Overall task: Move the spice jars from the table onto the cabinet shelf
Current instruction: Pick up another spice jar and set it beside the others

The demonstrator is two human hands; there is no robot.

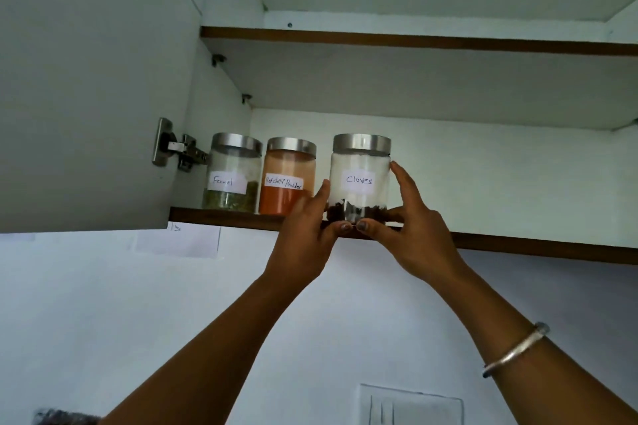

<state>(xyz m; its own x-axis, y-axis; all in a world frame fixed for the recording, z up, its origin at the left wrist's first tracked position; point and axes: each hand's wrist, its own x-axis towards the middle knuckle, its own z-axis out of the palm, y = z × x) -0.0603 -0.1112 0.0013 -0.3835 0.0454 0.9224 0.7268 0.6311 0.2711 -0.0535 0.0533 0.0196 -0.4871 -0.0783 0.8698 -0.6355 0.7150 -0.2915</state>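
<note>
both hands (359, 231) raised, apparently cupping cloves jar (360, 179)

Both arms are reaching up and forward, bare forearms angling in toward each other from the bottom corners. The left hand (305, 231) is cupping inward with its fingers pointing up and the thumb tucked low, nail facing out. The right hand (412, 228) is mirroring it, index finger stretching up, thumb lying low and nearly meeting the left thumb. Palms are facing each other, fingers spread rather than curled. The right wrist is wearing a silver bangle (514, 350).
</note>
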